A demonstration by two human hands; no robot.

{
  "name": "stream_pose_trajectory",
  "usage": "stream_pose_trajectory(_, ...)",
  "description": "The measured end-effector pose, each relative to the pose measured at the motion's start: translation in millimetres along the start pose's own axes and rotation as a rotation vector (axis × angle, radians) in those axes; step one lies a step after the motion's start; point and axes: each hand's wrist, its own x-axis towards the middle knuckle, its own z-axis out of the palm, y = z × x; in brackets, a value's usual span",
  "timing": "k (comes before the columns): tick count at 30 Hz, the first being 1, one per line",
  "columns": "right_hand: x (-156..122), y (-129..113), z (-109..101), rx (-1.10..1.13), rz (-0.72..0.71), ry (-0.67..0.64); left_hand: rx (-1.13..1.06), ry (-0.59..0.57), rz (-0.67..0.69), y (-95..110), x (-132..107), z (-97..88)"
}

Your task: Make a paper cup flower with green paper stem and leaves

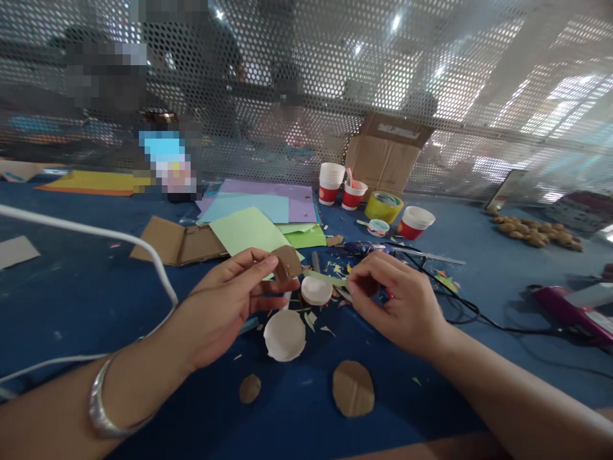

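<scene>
A small brown cardboard piece [286, 264] is pinched between the thumb and fingers of my left hand [239, 287], which wears a silver bangle. My right hand [397, 297] is closed, thumb against fingertips, on the end of a thin pale green strip [328, 278]. That strip points left toward the cardboard, above a white cut cup piece [317, 291]. Below my left hand lies a white round cup bottom [285, 335] with a ragged rim. Nearer to me are a small cardboard disc [249, 388] and a larger cardboard oval [353, 388].
Coloured paper sheets [253, 227] and folded cardboard [179, 243] lie at the left. Paper cups [331, 184], yellow tape [384, 206] and a cardboard box [383, 156] stand at the back. A black cable [498, 327] runs right; a white cable [96, 231] crosses left. Paper scraps litter the middle.
</scene>
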Motion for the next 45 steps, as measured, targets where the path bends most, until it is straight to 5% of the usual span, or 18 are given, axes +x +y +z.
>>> stream_pose_trajectory(7,-1.6,-0.8,12.2,-0.007,-0.012,-0.054,-0.115,0.076,-0.091,4.3,-1.9,11.6)
stream_pose_trajectory(20,-2.6,-8.1,16.5,-0.024,-0.130,-0.157,-0.124,0.029,-0.023,-0.7,-1.6,10.3)
stream_pose_trajectory(29,2.8,-3.9,22.8,0.600,0.501,-0.402,-0.128,-0.086,0.044,-6.8,-3.2,7.9)
stream_pose_trajectory(33,5.8,-4.9,28.2,0.837,0.663,-0.541,-0.104,-0.148,0.079,-9.0,-3.9,11.3)
stream_pose_trajectory(39,6.3,-4.2,24.2,0.878,0.713,-0.535,0.031,-0.138,0.111,-10.2,-6.2,8.5)
stream_pose_trajectory(45,1.5,-9.5,17.3,0.699,0.512,-0.428,0.129,-0.009,0.100,-6.7,-3.1,5.0)
